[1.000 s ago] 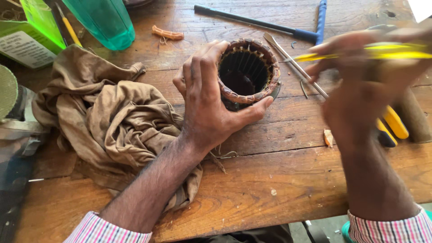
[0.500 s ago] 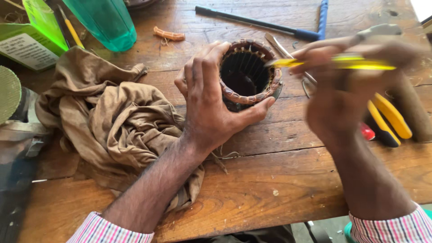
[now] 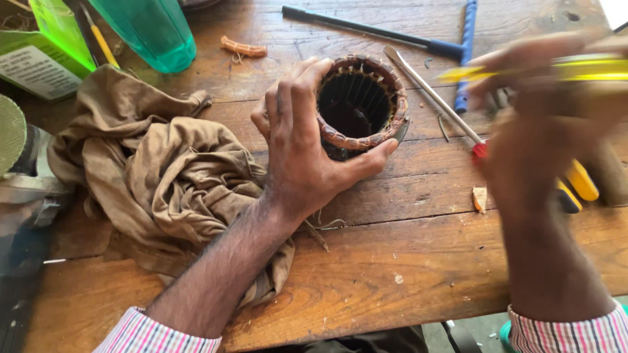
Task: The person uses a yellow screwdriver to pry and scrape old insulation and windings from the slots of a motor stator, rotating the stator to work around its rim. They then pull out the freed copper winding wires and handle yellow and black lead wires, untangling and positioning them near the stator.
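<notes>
Head view: my left hand grips the stator; right hand, blurred, pinches a yellow tool that could nick the windings.

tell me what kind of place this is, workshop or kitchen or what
Most likely a repair workshop bench, probably for electric motors. The left hand steadies a motor stator with copper windings on a worn wooden table, the right hand holds a blurred yellow tool, and a screwdriver and a stained rag lie nearby.
</notes>
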The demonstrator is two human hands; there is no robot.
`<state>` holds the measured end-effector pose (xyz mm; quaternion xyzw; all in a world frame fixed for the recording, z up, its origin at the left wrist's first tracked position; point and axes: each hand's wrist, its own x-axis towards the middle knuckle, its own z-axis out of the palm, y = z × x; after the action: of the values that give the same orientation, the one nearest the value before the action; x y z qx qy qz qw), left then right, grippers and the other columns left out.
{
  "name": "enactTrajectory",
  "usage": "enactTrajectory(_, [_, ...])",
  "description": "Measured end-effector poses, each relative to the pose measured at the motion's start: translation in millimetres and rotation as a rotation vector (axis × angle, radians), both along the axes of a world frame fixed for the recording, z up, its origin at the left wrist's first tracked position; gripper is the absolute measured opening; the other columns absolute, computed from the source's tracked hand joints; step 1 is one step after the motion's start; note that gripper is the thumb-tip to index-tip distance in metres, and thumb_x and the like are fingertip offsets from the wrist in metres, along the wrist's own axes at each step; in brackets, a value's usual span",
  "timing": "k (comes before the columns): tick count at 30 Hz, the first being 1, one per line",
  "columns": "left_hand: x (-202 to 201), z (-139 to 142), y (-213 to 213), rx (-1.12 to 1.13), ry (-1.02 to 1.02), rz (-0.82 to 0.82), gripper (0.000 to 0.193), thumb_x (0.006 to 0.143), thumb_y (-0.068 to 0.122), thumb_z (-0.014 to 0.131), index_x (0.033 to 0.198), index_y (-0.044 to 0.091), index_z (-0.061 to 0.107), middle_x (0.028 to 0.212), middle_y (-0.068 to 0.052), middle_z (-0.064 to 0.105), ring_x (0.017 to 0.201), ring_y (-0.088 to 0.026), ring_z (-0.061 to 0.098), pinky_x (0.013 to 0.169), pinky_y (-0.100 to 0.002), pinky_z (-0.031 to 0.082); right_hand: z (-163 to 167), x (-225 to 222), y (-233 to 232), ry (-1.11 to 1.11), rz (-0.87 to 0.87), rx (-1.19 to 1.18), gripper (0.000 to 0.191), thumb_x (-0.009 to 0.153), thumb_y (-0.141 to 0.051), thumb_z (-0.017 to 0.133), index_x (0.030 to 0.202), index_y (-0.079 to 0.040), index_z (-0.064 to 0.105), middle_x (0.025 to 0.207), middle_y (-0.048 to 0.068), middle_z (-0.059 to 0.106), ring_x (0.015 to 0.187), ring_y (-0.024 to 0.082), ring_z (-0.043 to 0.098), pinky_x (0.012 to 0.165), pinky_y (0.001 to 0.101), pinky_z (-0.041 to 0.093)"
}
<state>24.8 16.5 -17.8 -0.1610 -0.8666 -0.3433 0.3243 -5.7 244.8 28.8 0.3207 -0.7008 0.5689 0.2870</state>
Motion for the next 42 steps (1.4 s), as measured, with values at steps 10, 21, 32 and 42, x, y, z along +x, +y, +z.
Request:
enactTrajectory(10, [-1, -5, -1, -0.018, -0.042, 0.015, 0.105, 0.082, 0.068, 0.084, 0.150, 0.006, 0.034, 0.131, -0.013, 0.045, 0.130, -0.026, 0.041, 0.112, -0.055, 0.031, -4, -1, 5, -0.020, 0.007, -0.006, 0.018, 0.126, -0.008, 0.051, 0.129, -0.009, 0.033, 0.098, 0.012, 0.058, 0.080, 0.024, 0.071, 0.066, 0.0313, 0.062])
enactTrajectory(21, [-3, -6, 0, -0.002, -0.007, -0.014, 0.103, 0.088, 0.069, 0.082, 0.154, 0.007, 0.032, 0.132, -0.013, 0.043, 0.129, -0.024, 0.039, 0.118, -0.053, 0.033, -3, -5, 8, -0.051, -0.011, -0.012, 0.018, 0.126, -0.006, 0.050, 0.130, -0.010, 0.033, 0.095, 0.014, 0.060, 0.079, 0.023, 0.072, 0.064, 0.0322, 0.062])
enactTrajectory(32, [1, 0, 0, -0.010, -0.033, 0.011, 0.104, 0.084, 0.067, 0.084, 0.152, 0.007, 0.034, 0.139, -0.014, 0.044, 0.135, -0.028, 0.040, 0.116, -0.054, 0.030, -16, -8, 13, -0.088, 0.034, -0.020, 0.021, 0.127, -0.005, 0.047, 0.131, -0.014, 0.027, 0.093, 0.016, 0.059, 0.079, 0.024, 0.073, 0.067, 0.0343, 0.062])
enactTrajectory(42, [0, 0, -1, -0.040, -0.055, 0.012, 0.105, 0.082, 0.067, 0.085, 0.151, 0.005, 0.033, 0.135, -0.014, 0.045, 0.132, -0.028, 0.040, 0.111, -0.056, 0.029, -16, -4, 2, 0.012, 0.063, 0.070, 0.026, 0.129, -0.010, 0.048, 0.128, -0.018, 0.024, 0.084, 0.019, 0.056, 0.079, 0.030, 0.075, 0.066, 0.0360, 0.061])
